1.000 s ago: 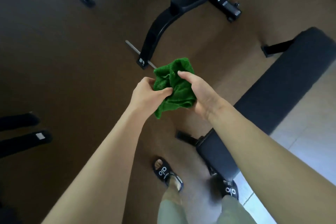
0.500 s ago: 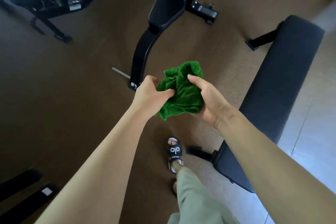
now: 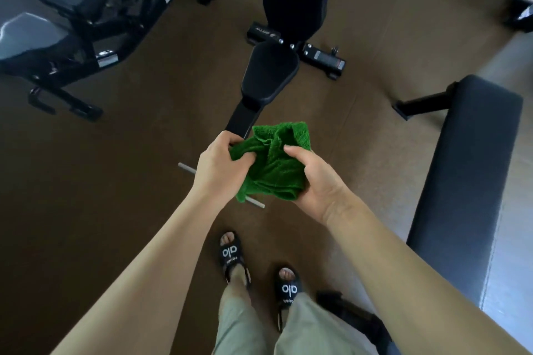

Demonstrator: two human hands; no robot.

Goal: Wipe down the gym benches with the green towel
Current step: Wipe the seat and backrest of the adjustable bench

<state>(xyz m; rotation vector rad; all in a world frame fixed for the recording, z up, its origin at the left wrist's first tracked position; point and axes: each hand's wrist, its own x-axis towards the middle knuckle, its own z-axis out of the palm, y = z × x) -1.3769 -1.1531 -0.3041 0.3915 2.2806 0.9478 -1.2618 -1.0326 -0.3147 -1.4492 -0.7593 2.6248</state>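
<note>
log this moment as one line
phase: prep | green towel: bunched, off benches | left hand: grips towel | right hand: grips towel | wiping: not begun

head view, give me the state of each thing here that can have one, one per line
green terry towel: bunched, held in the air by both hands, touching no bench
left hand: grips the towel
right hand: grips the towel
black padded flat bench: untouched
black adjustable bench: backrest raised
</note>
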